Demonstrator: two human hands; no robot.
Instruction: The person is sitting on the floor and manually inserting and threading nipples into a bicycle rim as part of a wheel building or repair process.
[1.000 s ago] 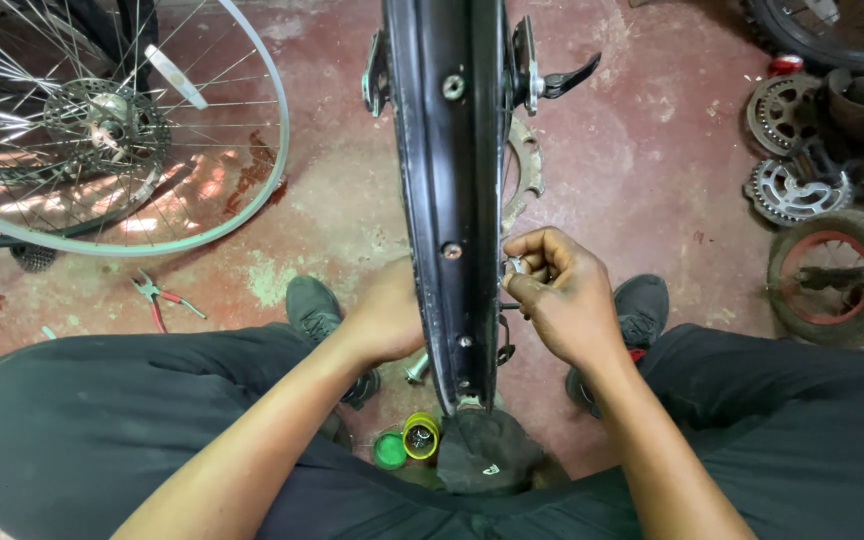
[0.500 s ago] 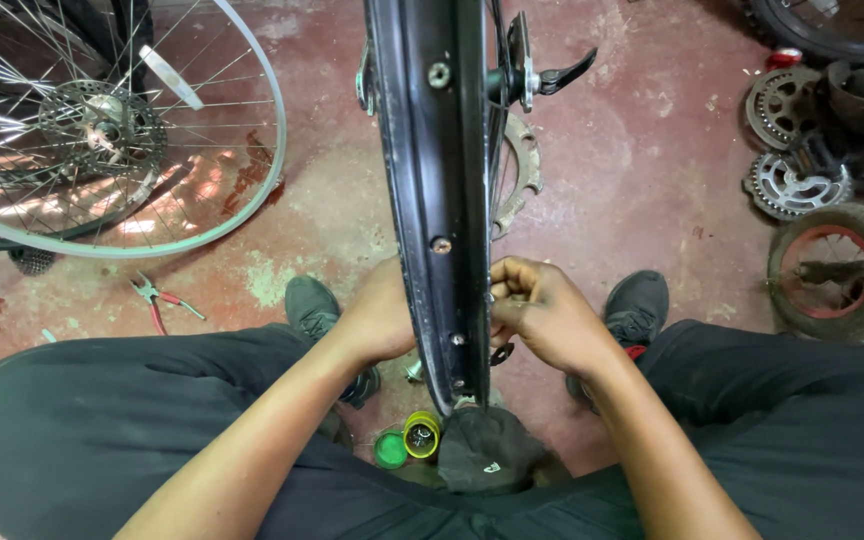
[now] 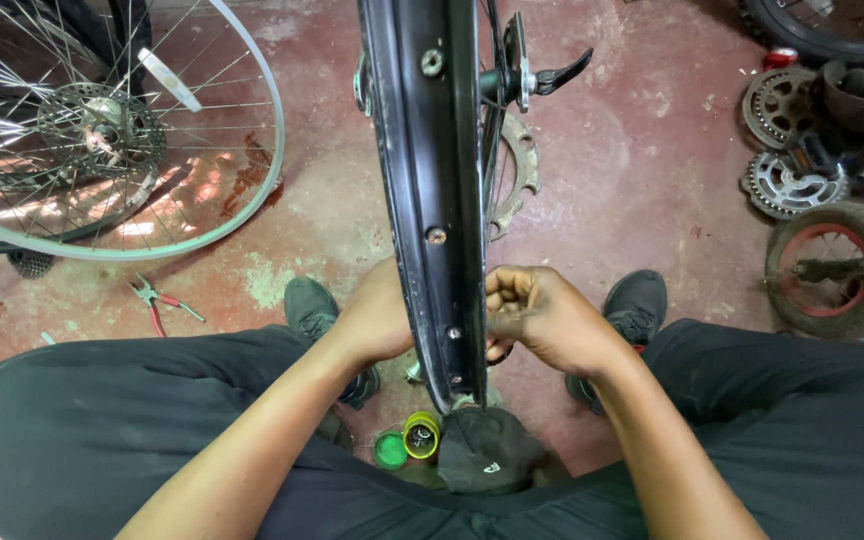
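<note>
The right hand [image 3: 542,322] is curled into a loose fist just at 3 o'clock of the black wheel rim [image 3: 430,200], its fingertips bunched and pinching something small against the rim's side (what it pinches is too small to tell). The left hand [image 3: 377,318] sits at 9 o'clock of the same rim, pressed against it; its fingers are hidden behind the rim, so I cannot tell whether they are spread or closed.

The rim stands upright on edge between the person's knees, running from 12 o'clock down to the middle of the view, with spokes and a toothed brake disc [image 3: 512,180] showing on its right side and a black quick-release lever [image 3: 552,75] near the top.

At 6 o'clock of the hands, a yellow ring-shaped cap [image 3: 420,435] lies touching a green one [image 3: 389,451] on the red concrete floor [image 3: 642,170]. A black shoe [image 3: 637,303] rests at 3 o'clock, another at 9. Farther out, red-handled pliers [image 3: 160,301] lie at 9 o'clock, a silver spoked wheel [image 3: 102,130] at 10 o'clock, and chainrings [image 3: 790,182] with a small red-hubbed tyre [image 3: 832,265] at 2 to 3 o'clock.
</note>
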